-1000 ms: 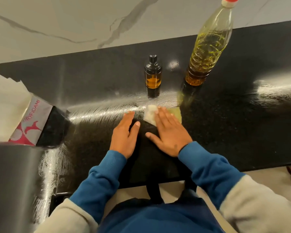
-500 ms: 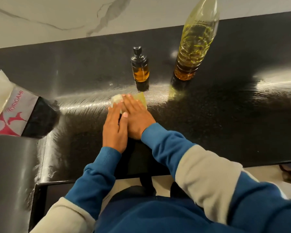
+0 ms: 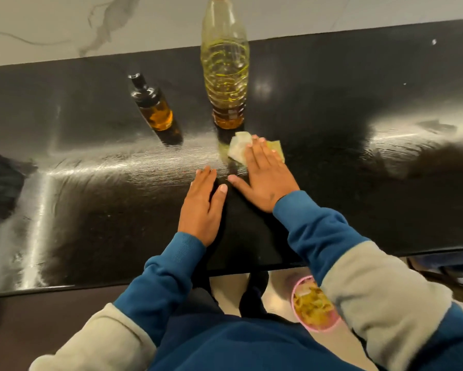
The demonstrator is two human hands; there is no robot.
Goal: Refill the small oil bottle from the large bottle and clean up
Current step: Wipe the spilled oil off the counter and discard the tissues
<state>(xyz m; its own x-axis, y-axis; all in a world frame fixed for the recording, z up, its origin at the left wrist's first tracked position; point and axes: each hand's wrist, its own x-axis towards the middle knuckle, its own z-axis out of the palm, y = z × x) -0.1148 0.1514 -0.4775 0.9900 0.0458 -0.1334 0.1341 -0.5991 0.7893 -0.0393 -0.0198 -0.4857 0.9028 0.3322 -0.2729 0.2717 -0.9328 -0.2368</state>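
Flat right hand [image 3: 265,178] presses oily tissue [image 3: 238,149] on black counter [image 3: 358,156], frame centre, just below large bottle [image 3: 225,76]. Left hand [image 3: 202,207] rests flat, holding nothing. Tissue looks soft, soaked, slippery; pinch dry edge. Small bottle [image 3: 152,105] stands upper left, likely greasy glass; grasp around body.

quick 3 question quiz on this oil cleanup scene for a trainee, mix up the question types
1. True or false: the right hand presses a folded tissue flat on the black countertop.
2. Multiple choice: where does the tissue lie? A) beside the small amber oil bottle B) just in front of the large oil bottle C) at the counter's near edge
3. Fill in: the left hand rests ____ on the counter, holding nothing.

Key: 1 true; 2 B; 3 flat
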